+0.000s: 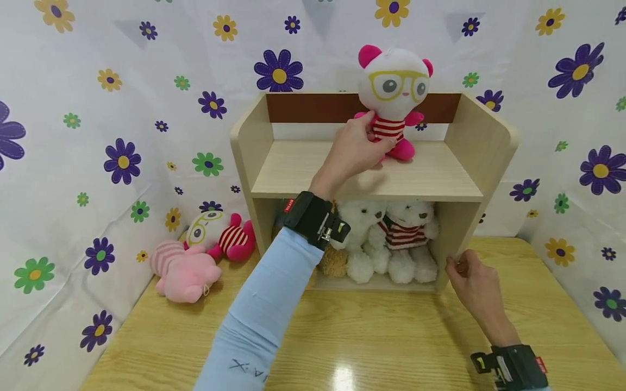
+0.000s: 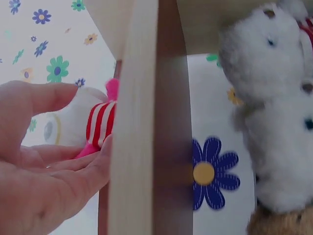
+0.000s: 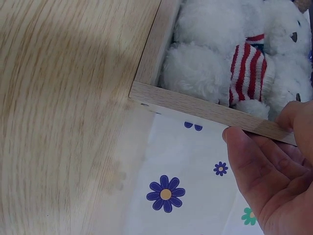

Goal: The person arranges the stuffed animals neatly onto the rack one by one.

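Note:
On the upper board of a small wooden shelf point(image 1: 293, 168), a panda plush point(image 1: 403, 87) with pink ears, yellow glasses and a red-striped body sits upright. My left hand point(image 1: 354, 149) holds it by the side of its body, thumb in front; in the left wrist view the shelf board point(image 2: 134, 127) partly covers the plush. Lower down, my right hand point(image 1: 476, 285) grips the front edge of the shelf's right side panel point(image 3: 205, 107). White teddy bears point(image 1: 362, 239), one in a striped sweater point(image 1: 406, 236), sit in the lower compartment beside a brown plush point(image 1: 334, 262).
Left of the shelf, a pink plush point(image 1: 183, 277) lies on the wooden table point(image 1: 371, 336), against a second panda plush point(image 1: 235, 239) lying on its side. Behind stands a white cloth point(image 1: 161, 81) printed with flowers. My left forearm crosses in front of the shelf's lower left part.

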Demonstrator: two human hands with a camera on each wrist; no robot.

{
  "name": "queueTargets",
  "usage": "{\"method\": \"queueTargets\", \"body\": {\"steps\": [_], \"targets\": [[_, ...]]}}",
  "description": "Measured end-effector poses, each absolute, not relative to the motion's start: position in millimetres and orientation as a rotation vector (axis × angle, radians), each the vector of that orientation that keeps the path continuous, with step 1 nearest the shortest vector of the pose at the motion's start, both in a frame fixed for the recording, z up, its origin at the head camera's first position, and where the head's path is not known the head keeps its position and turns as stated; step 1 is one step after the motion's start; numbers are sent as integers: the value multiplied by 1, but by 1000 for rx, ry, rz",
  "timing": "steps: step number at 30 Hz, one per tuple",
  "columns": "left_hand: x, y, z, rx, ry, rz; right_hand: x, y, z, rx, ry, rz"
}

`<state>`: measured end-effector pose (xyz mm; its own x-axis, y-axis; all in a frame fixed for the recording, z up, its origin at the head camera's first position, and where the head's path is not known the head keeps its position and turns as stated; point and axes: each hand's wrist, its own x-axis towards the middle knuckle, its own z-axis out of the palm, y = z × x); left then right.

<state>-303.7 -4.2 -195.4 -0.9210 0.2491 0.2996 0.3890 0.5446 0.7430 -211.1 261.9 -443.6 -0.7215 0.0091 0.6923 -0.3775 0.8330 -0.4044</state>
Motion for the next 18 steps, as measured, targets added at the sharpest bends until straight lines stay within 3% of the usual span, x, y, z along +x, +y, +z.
{"method": "queueTargets", "body": {"steps": [18], "targets": [[-310,47,-203,-883,-2658,-1353,-212,263,-447,298,-2267,695]]}}
